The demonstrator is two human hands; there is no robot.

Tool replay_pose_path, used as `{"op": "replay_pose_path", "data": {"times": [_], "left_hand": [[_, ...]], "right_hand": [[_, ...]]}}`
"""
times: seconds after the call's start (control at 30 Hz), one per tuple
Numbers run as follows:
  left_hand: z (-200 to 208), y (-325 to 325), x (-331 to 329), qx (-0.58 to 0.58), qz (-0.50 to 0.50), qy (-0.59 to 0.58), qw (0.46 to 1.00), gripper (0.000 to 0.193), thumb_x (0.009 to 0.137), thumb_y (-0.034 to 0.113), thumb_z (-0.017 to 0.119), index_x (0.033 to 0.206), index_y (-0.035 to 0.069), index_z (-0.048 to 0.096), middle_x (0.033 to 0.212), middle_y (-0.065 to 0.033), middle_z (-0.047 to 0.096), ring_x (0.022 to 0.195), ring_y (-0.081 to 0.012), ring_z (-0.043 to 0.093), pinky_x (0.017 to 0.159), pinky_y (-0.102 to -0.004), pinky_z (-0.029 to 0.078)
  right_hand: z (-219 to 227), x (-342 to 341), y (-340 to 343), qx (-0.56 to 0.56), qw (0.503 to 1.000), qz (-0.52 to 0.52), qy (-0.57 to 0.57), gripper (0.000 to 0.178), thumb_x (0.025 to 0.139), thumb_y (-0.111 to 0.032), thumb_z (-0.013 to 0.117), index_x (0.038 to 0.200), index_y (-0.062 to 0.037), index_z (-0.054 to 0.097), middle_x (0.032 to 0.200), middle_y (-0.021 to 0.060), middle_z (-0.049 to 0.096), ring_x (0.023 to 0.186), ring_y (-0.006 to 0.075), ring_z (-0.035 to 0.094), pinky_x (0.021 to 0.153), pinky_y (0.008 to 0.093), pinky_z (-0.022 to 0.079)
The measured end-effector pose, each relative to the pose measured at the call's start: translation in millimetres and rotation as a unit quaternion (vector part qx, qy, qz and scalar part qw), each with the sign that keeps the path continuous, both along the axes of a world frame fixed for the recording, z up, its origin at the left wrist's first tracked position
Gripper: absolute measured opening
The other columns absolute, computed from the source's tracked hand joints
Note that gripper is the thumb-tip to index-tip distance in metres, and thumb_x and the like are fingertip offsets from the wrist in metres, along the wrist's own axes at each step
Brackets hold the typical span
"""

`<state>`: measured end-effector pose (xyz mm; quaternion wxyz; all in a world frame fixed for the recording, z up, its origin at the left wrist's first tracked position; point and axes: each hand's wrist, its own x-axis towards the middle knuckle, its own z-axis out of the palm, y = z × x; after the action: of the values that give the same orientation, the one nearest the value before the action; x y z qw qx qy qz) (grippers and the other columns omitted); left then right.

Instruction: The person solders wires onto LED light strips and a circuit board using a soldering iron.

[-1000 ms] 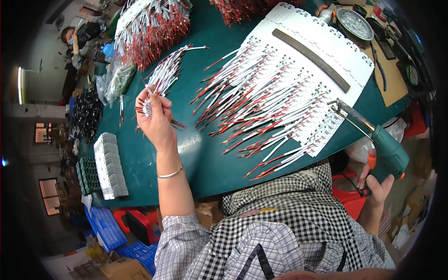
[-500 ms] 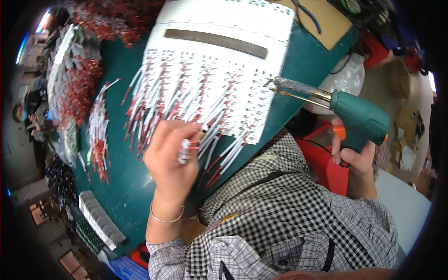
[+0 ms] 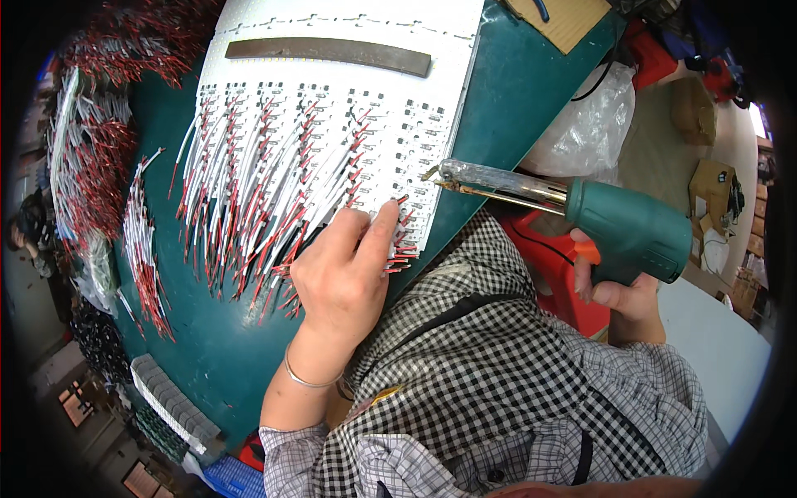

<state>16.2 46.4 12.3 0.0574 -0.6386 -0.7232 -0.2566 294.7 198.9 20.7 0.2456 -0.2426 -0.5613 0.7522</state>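
Observation:
My left hand is closed at the right part of the white circuit-board panel, thumb and index finger pinched on a thin red-and-white wire whose tip pokes past the fingertip. More red wire ends stick out beside the palm, which hides their other ends. My right hand grips a green soldering gun by its handle, a finger near the orange trigger. The gun's tip hovers over or touches the panel's right columns; I cannot tell which. Rows of white and red wires hang from the panel's other columns.
A dark flat bar lies across the panel. On the green table are a loose wire bundle and large wire heaps at the left. Cardboard sits at the far right, with a clear plastic bag beyond the edge.
The panel and table contents appear shifted left in view. My left hand has moved right and down, its index finger now stretched to the panel's right columns. The soldering gun's tip is slightly lower left.

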Motion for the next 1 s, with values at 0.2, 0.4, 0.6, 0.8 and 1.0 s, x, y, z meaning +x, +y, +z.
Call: {"op": "replay_pose_path", "data": {"times": [0.2,0.4,0.6,0.8,1.0], "left_hand": [[-2.3,-0.5,3.7,0.008,0.005,-0.004,1.000,0.035,0.066,0.000,0.065,0.100,0.006,0.070,0.066,-0.0033,0.046,0.048,-0.0149,0.048,0.041,-0.0298,0.038],[-3.2,-1.0,3.3,0.010,0.001,-0.025,1.000,0.041,0.061,-0.002,0.064,0.101,0.005,0.070,0.067,-0.0040,0.045,0.048,-0.0150,0.047,0.040,-0.0294,0.037],[-1.8,-1.2,3.9,-0.005,0.002,-0.037,0.999,0.046,0.057,-0.003,0.066,0.103,0.004,0.069,0.068,-0.0043,0.045,0.048,-0.0149,0.047,0.040,-0.0298,0.036],[-3.6,-0.2,4.1,0.010,0.008,-0.068,0.998,0.051,0.053,-0.006,0.067,0.103,0.002,0.068,0.068,-0.0044,0.045,0.048,-0.0154,0.047,0.040,-0.0298,0.036],[-4.3,-1.8,5.0,0.012,0.012,-0.060,0.998,0.053,0.051,-0.008,0.067,0.103,0.001,0.068,0.068,-0.0046,0.045,0.049,-0.0156,0.048,0.040,-0.0301,0.037]], "right_hand": [[-3.4,-3.0,-2.3,-0.010,1.000,0.008,0.002,0.071,0.066,-0.020,0.084,0.121,0.0090,0.049,0.112,0.0199,0.060,0.062,0.0200,0.062,0.045,0.0249,0.050],[-2.5,-6.7,-5.4,-0.019,1.000,-0.006,-0.002,0.071,0.066,-0.020,0.084,0.121,0.0093,0.049,0.113,0.0196,0.060,0.063,0.0198,0.063,0.045,0.0247,0.050],[0.7,-12.2,-5.0,-0.030,0.999,0.007,-0.024,0.071,0.066,-0.019,0.084,0.121,0.0097,0.049,0.114,0.0196,0.060,0.065,0.0201,0.063,0.046,0.0252,0.050],[-1.0,-13.4,-4.2,-0.051,0.998,0.036,-0.031,0.073,0.066,-0.017,0.083,0.124,0.0083,0.047,0.118,0.0211,0.058,0.067,0.0213,0.063,0.047,0.0259,0.050],[-2.9,-12.8,-4.3,-0.044,0.998,0.027,-0.031,0.074,0.066,-0.016,0.083,0.127,0.0055,0.045,0.122,0.0231,0.056,0.069,0.0228,0.064,0.047,0.0265,0.050]]}}
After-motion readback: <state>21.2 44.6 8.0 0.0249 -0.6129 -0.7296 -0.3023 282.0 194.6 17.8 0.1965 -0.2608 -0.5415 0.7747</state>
